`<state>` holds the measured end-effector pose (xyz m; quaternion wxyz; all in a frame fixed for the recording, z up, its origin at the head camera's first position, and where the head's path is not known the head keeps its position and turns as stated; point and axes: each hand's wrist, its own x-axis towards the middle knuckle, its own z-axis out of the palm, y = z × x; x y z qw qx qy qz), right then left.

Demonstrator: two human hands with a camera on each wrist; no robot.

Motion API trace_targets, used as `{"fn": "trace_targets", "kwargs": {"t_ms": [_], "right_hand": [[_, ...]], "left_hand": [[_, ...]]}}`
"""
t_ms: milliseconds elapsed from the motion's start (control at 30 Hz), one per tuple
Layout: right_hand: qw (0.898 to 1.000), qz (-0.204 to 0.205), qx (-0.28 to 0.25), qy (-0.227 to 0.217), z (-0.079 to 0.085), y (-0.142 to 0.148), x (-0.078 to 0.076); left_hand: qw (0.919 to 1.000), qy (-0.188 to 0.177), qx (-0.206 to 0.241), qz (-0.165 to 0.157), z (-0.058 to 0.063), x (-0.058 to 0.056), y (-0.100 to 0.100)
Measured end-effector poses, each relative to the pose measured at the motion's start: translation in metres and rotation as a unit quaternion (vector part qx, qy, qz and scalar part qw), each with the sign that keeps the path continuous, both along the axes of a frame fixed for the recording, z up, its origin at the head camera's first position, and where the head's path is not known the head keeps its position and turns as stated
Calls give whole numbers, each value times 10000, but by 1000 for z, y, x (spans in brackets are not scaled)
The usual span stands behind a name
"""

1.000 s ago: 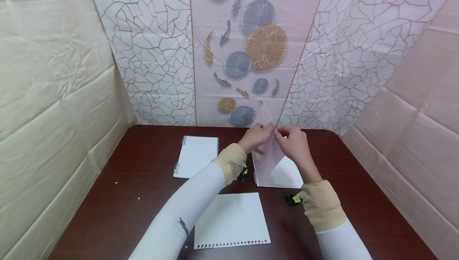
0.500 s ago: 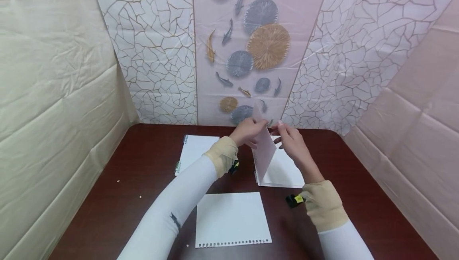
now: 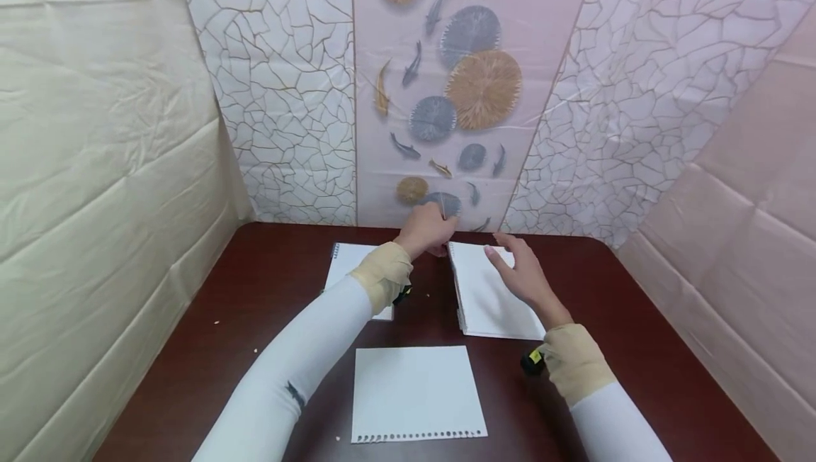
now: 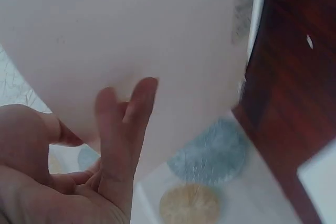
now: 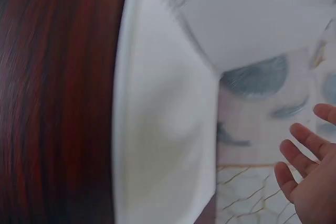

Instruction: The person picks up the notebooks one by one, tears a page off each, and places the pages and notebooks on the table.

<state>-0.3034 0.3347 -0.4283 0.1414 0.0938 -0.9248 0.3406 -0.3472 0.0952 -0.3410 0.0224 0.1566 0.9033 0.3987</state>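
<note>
A spiral notebook (image 3: 497, 292) lies open on the table at the right, its white pages facing up. My left hand (image 3: 426, 229) pinches the edge of one notebook page (image 4: 178, 40), which stands raised at the spiral side. In the left wrist view two fingers lie across the page's face and the thumb goes behind it. From the head the raised page is nearly edge-on and hard to see. My right hand (image 3: 519, 274) hovers over the notebook's right side with fingers spread, holding nothing; in the right wrist view its fingers (image 5: 302, 156) are apart from the paper.
A loose sheet (image 3: 417, 391) with a torn, punched edge lies near the front. Behind the left forearm is a second notebook (image 3: 347, 260), partly hidden. Small white scraps (image 3: 256, 351) dot the brown table (image 3: 191, 377). A patterned cloth (image 3: 287, 93) hangs behind the table.
My left hand has moved left with the page, swinging it off the notebook's right side toward the spiral. My right hand has left the page and drawn slightly back, fingers spreading.
</note>
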Motion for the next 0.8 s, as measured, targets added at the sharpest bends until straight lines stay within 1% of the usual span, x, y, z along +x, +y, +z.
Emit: {"fn": "trace_targets", "kwargs": {"t_ms": [67, 133, 233, 333, 367, 433, 567, 600, 667, 800], "right_hand": [[9994, -96, 298, -160, -7, 6, -3], [9973, -203, 592, -380, -13, 13, -7], [9907, -376, 1085, -730, -22, 22, -11], [9812, -540, 1511, -1075, -30, 30, -14], [9781, -582, 1615, -1178, -33, 33, -15], [9735, -634, 1716, -1373, -36, 37, -16], [9722, -611, 1632, -1563, -43, 44, -15], [9719, -608, 1613, -1600, -44, 45, -15], [9716, -582, 1593, -1649, -45, 48, -15], [9647, -534, 1870, -1778, -47, 51, -17]], "left_hand": [[9994, 226, -271, -5, 0, 1, -6], [9991, 245, -339, -32, -1, 0, -13], [9992, 116, -370, -14, -4, 0, -25], [9983, 109, -566, 58, -9, -2, -36], [9985, 24, -547, 89, -11, -4, -40], [9973, -52, -718, 157, -17, -9, -47], [9950, -319, -903, 267, -30, -15, -59], [9942, -328, -981, 288, -33, -16, -62], [9937, -379, -998, 330, -39, -17, -67], [9937, -470, -907, 466, -51, -16, -76]]}}
